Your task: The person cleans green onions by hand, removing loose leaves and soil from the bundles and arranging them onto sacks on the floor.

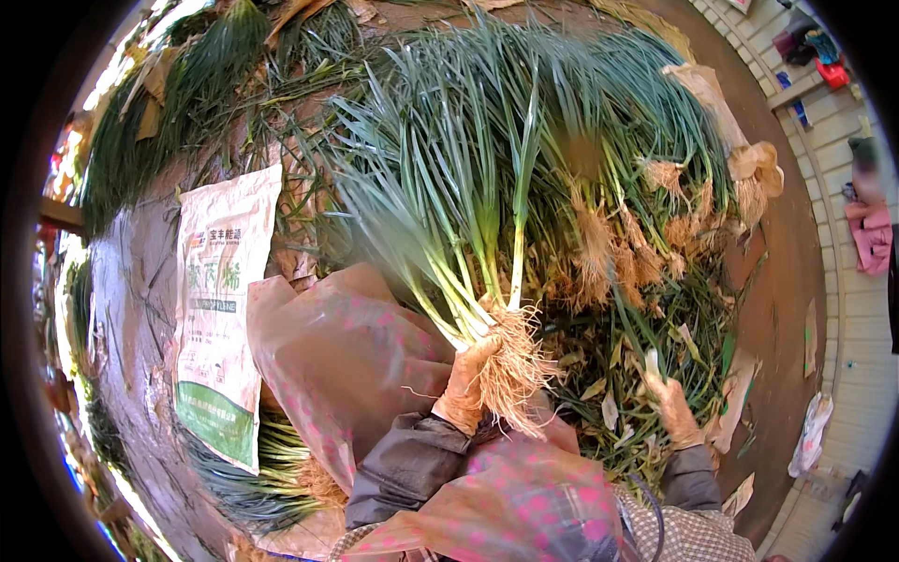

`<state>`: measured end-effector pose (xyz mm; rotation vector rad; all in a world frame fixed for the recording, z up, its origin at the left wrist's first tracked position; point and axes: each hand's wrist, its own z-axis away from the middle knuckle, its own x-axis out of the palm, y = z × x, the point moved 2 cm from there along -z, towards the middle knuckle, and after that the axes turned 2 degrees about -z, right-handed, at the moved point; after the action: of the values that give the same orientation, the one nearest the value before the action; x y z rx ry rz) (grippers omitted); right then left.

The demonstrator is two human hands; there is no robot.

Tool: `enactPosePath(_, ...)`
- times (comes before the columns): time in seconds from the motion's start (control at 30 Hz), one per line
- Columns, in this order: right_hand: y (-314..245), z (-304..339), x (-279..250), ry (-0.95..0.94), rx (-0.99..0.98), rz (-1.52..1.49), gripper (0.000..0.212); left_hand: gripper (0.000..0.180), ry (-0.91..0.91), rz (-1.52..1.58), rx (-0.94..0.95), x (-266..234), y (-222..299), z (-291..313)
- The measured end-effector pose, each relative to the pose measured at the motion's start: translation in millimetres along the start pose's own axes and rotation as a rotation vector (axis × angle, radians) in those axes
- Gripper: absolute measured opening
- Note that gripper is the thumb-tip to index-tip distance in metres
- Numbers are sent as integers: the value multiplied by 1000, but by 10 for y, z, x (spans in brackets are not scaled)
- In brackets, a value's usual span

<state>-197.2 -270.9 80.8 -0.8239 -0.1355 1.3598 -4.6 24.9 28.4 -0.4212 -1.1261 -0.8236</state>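
A bunch of long-leaved green plants [487,211] stands in the grip of the person's left hand [462,386], its fingers wrapped narrowly about the lower stems; the pale bases show just above those fingers, the leaves fan upward and away, and a shaggy tuft of straw-coloured roots [517,370] spills out just to their right. The right hand [676,410], well off to the right of the left one, has its fingers drawn close together around a single pale stalk [653,362], with a slim green leaf running up and leftward from it. Around and beneath the right fingers lies a litter of loose leaves [609,398], green mixed with yellowed bits. Beyond both sets of fingers, and spreading to the right, I see a big pile of the same plants [646,103], many with their dry roots turned toward the worker. Just left of and below the left fingers, a cloudy plastic sheet with pink spots [351,328] bulges up and covers the worker's front. Further left, a white sack with a green lower band [217,314] partly covers another bundle of plants [267,468]. Far off, up and left of the fingers, sits a further dark-green heap [206,103]; well to their right, past the brown floor [791,253], runs a pale panelled wall [843,323].
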Motion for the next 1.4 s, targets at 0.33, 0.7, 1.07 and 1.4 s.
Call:
enactPosePath(0.33,-1158,-783,1541,-533,-307,-167,62,40,-49,-263,-190,22,-252,25)
enactPosePath(0.7,-1256,-993,1908,-293,-355,-382,31,26,96,53,-317,18,-165,-42)
enactPosePath(1.07,-1438,-1338,1765,-4,-119,-341,32,27,155,30,-228,-1,-198,-69)
enactPosePath(1.4,-1488,-808,1920,-606,-199,-157,35,24,73,100,-267,-146,-161,-68)
